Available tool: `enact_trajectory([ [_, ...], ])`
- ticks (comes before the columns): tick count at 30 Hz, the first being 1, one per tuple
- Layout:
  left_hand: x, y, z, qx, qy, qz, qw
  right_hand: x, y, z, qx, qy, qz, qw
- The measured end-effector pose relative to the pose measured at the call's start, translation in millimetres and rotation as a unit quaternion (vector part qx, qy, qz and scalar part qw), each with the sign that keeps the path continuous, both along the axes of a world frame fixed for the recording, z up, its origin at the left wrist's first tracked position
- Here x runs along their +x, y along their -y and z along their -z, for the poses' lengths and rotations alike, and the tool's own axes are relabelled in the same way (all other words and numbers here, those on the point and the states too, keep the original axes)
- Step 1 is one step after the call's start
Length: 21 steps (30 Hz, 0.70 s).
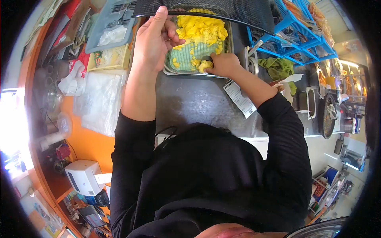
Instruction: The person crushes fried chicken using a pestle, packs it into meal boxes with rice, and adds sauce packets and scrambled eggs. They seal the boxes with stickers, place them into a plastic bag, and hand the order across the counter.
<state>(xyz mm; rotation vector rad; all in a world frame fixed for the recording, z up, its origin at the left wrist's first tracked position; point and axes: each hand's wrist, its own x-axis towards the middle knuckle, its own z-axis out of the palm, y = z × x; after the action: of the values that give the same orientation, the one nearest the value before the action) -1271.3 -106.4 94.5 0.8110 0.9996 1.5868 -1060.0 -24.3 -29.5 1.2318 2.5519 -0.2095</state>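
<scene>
Yellow food (202, 29) lies mostly heaped, some scraps (175, 64) loose. Left hand (151, 44) has fingers apart; right hand (225, 64) meets a clump (205, 66), its grip unclear.

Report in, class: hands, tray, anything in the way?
Left hand raised by black mesh cover. Right hand at yellow lump, near side of tray. Cover overhangs far end.

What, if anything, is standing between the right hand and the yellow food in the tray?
Nothing visible blocks the right hand from the nearest yellow clump: its fingers are already beside it, inside the tray. Only at the far end does the black mesh cover overlap the view of the larger yellow pile.
</scene>
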Motion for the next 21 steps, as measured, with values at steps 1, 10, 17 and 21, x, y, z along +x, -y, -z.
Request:
enact_trajectory([
  [1, 0, 1, 0, -0.004, -0.001, -0.001, 1.0, 2, 1, -1, -0.002, -0.012, 0.025, 1.0],
  [10, -2, 7, 6, -0.033, 0.022, 0.005, 0.999, 95, 43, -87, 0.005, -0.187, 0.283, 0.941],
  [17, -2, 19, 16, -0.029, 0.041, 0.024, 0.998, 290, 156, -133, 0.136, -0.211, 0.548, 0.798],
  [21, -3, 21, 20, -0.035, 0.038, 0.012, 0.999, 350, 198, -83, 0.086, -0.103, 0.632, 0.763],
])
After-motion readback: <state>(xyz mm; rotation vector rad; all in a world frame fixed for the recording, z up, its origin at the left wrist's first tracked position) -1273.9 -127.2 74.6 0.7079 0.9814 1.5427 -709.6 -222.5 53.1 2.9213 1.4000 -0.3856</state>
